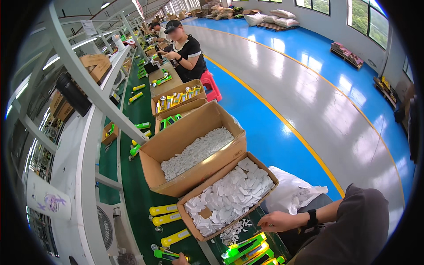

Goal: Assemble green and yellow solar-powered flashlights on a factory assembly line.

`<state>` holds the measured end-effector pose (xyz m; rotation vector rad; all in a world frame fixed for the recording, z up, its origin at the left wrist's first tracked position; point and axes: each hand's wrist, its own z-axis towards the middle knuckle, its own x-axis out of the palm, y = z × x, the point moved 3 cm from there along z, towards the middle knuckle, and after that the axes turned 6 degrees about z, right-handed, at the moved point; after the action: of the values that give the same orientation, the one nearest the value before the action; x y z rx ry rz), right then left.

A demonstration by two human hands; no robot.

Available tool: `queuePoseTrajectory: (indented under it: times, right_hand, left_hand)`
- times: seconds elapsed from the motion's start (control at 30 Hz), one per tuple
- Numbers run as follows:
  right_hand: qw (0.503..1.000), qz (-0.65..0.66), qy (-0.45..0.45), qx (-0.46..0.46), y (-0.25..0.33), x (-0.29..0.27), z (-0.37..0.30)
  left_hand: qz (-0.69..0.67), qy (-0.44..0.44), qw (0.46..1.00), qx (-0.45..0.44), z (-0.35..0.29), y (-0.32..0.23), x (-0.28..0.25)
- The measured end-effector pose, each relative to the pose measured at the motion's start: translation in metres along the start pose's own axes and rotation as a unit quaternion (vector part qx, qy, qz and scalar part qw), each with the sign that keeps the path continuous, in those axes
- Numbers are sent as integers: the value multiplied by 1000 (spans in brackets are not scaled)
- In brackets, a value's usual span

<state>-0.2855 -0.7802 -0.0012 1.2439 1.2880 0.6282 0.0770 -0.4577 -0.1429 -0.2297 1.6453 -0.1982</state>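
At the lower edge, my left hand (pixel 180 259) is partly cut off, its fingers closed at the end of a green and black flashlight (pixel 164 254) lying on the green belt. My right hand (pixel 279 221), with a dark band on its wrist, hovers by a heap of tiny white plastic pieces (pixel 234 232). Its fingers are curled together, and whatever sits between them is too small to name. Just below lie several green, yellow and black flashlights (pixel 249 251). Left of the near carton, yellow flashlights (pixel 168 219) rest in a row on the belt.
An open carton (pixel 184 211) of flat white plastic parts stands before me. Behind it a larger carton (pixel 154 167) holds small white pieces. A white bag (pixel 293 187) lies to the right. A shelf frame (pixel 90 176) runs along the left. Farther up the line, a co-worker (pixel 187 51) sits.
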Motion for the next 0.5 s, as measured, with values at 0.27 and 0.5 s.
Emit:
queuePoseTrajectory:
  times: [0.27,0.5]
  right_hand:
    - [999,-24,-19,27,-16,-18,10]
    - [1000,-16,-21,8,3,-21,22]
  left_hand:
    - [-209,114,970,-50,-37,-32,-22]
    - [-274,100,954,-63,-173,-50,-113]
